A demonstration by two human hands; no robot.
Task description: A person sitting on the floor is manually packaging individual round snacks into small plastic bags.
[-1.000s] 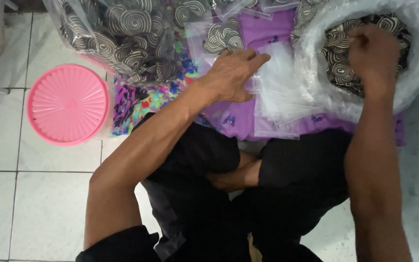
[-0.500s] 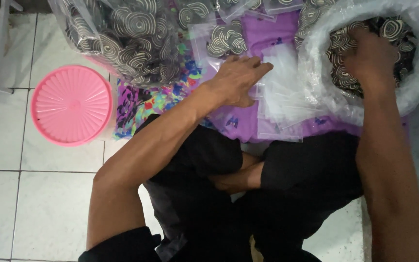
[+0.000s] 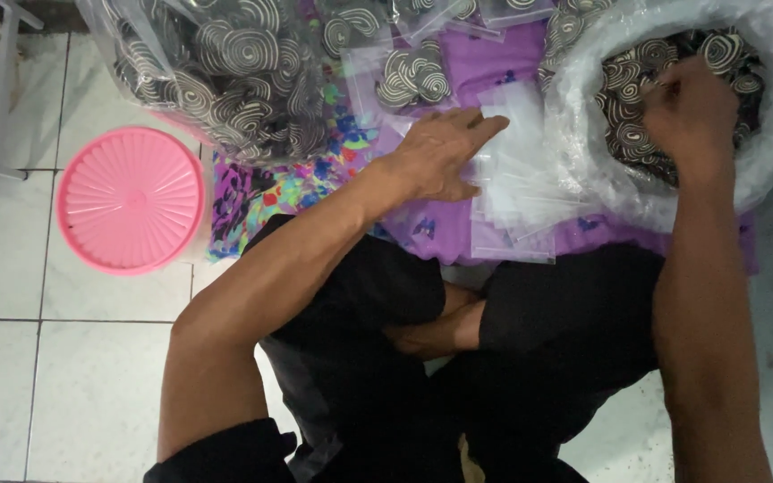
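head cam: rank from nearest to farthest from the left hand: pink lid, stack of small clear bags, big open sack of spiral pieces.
From the left hand:
1. Stack of small clear bags: under its fingertips, on the purple cloth.
2. Big open sack of spiral pieces: to its right, where the right hand is.
3. Pink lid: far left, on the floor tiles.

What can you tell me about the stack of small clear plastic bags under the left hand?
The stack of small clear bags lies on a purple cloth on the floor, between the person's knees and a big plastic sack of spiral snacks. The bags look thin, glossy, see-through and empty, fanned out unevenly, with the lowest one poking toward the knees. The left hand rests flat on the stack's left side, fingers spread over it. On the right, the stack runs up against the sack's wall.
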